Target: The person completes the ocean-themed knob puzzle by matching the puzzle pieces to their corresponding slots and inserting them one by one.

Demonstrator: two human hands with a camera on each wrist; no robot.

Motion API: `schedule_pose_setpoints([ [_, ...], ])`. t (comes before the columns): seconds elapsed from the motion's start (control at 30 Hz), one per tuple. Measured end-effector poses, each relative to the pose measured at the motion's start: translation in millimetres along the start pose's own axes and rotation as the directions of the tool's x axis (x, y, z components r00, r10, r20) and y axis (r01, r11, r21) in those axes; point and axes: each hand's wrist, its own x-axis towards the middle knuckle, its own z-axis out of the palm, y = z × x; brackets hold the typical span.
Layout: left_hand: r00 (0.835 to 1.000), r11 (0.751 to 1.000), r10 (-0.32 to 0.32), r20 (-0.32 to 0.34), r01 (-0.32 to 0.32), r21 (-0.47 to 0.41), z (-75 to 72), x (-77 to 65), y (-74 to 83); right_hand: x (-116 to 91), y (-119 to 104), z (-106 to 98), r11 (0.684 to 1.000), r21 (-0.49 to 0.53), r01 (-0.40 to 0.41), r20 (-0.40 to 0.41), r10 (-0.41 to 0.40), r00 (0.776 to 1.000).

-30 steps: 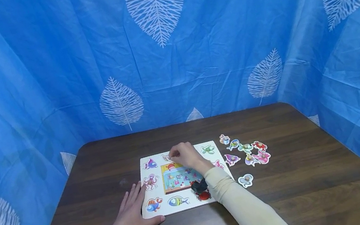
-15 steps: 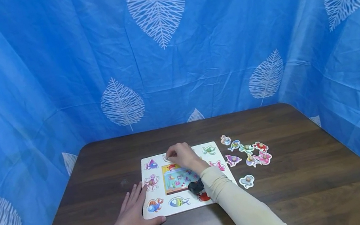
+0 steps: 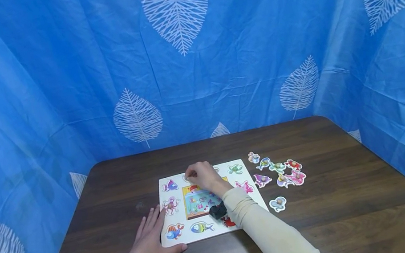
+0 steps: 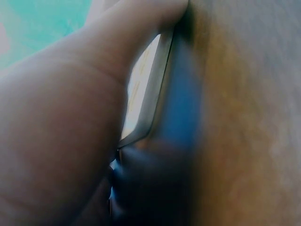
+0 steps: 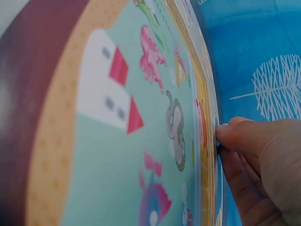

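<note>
L hand [image 3: 148,244], grip loose & holding nothing, lies w/ fingers straight & spread along the left edge of a white rectangular puzzle board [image 3: 188,237] w/ coloured sea-animal pics, flat on the dark brown wood-grain table [image 3: 122,181]. R hand [image 3: 204,177] has its grip nearly closed at the board's top row; can't tell if it has a pc. To the right, near the board, loose white-edged sea-animal pcs [image 3: 276,167] w/ knobs.

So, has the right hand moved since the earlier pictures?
Yes, a little left: in the head view, the right hand is now closer to the purple-and-blue fish picture on the board, which has stayed put.
</note>
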Motion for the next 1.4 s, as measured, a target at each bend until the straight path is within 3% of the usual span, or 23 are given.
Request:
schedule_pose_setpoints([
  [0.67, 1.000, 1.000, 0.025, 0.002, -0.025, 0.006, 1.2, -1.0, -0.3, -7.4, 2.3, 0.1, 0.998, -0.047, 0.048, -0.039, -0.050, 0.998],
  [1.4, 1.000, 1.000, 0.022, 0.011, -0.022, 0.015, 1.4, -2.4, 1.3, -28.7, 24.0, -15.7, 0.999, -0.039, 0.022, -0.081, -0.025, 0.996],
])
